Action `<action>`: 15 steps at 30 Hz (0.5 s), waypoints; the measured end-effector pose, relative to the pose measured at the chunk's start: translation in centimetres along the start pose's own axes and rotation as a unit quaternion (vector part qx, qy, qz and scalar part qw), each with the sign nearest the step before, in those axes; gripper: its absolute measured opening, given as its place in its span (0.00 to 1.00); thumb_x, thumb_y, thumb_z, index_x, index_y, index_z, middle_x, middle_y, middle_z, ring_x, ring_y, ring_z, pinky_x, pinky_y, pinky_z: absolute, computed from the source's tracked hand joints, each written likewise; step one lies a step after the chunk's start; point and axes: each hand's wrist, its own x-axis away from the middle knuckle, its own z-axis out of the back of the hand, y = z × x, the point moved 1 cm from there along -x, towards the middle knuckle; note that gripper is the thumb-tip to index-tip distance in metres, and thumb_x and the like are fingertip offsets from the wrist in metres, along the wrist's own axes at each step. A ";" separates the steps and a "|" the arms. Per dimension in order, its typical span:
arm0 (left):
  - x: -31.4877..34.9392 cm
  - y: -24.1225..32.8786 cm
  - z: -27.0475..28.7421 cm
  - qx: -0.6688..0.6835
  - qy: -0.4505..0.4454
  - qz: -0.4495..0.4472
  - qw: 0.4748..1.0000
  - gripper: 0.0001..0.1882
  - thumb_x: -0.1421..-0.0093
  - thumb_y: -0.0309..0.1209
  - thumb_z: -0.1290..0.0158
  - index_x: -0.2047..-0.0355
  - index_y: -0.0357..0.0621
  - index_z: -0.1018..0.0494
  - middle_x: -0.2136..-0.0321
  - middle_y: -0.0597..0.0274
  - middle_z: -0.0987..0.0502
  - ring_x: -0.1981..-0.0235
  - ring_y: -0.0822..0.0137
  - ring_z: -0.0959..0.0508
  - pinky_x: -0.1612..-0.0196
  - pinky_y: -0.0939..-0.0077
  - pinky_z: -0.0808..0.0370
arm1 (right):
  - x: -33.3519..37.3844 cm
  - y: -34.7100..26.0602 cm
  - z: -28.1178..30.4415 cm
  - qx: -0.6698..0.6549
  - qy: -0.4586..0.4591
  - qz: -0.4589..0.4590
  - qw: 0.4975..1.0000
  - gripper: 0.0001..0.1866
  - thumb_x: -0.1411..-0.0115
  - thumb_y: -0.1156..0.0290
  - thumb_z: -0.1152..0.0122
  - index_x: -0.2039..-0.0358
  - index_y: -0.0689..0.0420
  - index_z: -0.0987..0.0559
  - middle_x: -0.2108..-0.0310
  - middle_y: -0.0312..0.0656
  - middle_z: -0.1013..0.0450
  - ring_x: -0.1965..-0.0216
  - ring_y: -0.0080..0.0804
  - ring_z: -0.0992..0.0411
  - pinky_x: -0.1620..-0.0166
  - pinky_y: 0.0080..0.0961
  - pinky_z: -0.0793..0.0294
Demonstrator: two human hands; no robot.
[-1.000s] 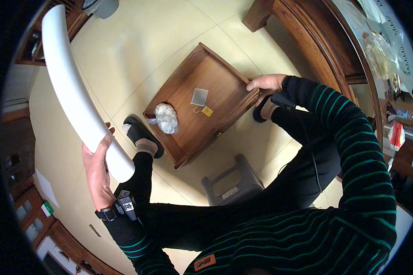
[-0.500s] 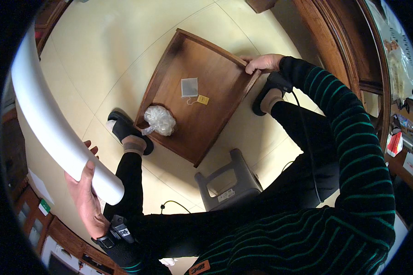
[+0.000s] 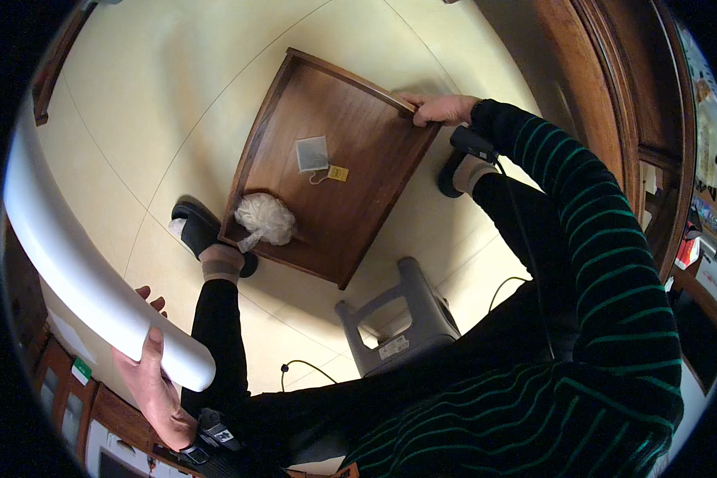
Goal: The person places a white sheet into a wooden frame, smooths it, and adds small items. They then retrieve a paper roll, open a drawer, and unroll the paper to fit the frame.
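My left hand (image 3: 153, 381) grips the near end of a long white tube (image 3: 72, 263) that curves up along the left edge of the view. My right hand (image 3: 444, 109) holds the far right corner of a shallow dark wooden tray (image 3: 366, 159) lying on the cream floor between my feet. Inside the tray lie a small clear packet with a yellow tag (image 3: 314, 153) and a crumpled white plastic bag (image 3: 264, 219) near its left rim. I wear a black top with green stripes and dark slippers.
A small grey plastic stool (image 3: 398, 319) stands just below the tray, with a thin cable (image 3: 311, 368) on the floor beside it. Dark wooden furniture (image 3: 613, 88) runs along the right side, and low wooden cabinets (image 3: 72, 390) sit at the lower left.
The tray now appears larger and closer, with my right hand still on its corner. The white tube has swung lower and further left, my left hand still gripping it.
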 end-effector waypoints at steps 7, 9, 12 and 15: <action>-0.3 0.0 -0.5 -0.019 -0.009 0.008 1.000 0.49 0.58 0.50 0.31 0.43 0.32 0.36 0.52 0.45 0.26 0.54 0.56 0.25 0.45 0.60 0.30 | -1.1 1.7 0.0 -0.012 0.036 0.047 0.998 0.36 0.51 0.75 0.50 0.36 0.54 0.37 0.47 0.39 0.33 0.46 0.29 0.38 0.43 0.28 0.38; -0.3 0.1 -0.5 -0.016 -0.015 0.006 1.000 0.48 0.58 0.49 0.31 0.43 0.32 0.35 0.52 0.45 0.26 0.54 0.56 0.24 0.46 0.59 0.29 | -1.6 2.2 0.1 0.005 0.040 0.052 0.998 0.34 0.50 0.75 0.50 0.39 0.55 0.34 0.48 0.38 0.31 0.47 0.28 0.37 0.44 0.26 0.37; -0.1 0.4 -0.6 -0.011 -0.023 0.005 1.000 0.47 0.56 0.48 0.31 0.43 0.32 0.36 0.53 0.44 0.26 0.54 0.56 0.24 0.45 0.58 0.30 | -2.5 3.0 0.4 -0.003 0.041 0.081 0.996 0.31 0.50 0.76 0.49 0.41 0.57 0.31 0.51 0.37 0.30 0.49 0.27 0.35 0.45 0.25 0.36; 0.2 0.9 -0.9 0.001 -0.007 0.010 1.000 0.47 0.55 0.48 0.32 0.42 0.32 0.38 0.53 0.44 0.26 0.54 0.56 0.24 0.44 0.58 0.30 | -3.2 3.4 0.7 0.028 0.026 0.090 0.995 0.30 0.49 0.75 0.49 0.41 0.57 0.31 0.51 0.37 0.30 0.49 0.27 0.35 0.45 0.26 0.36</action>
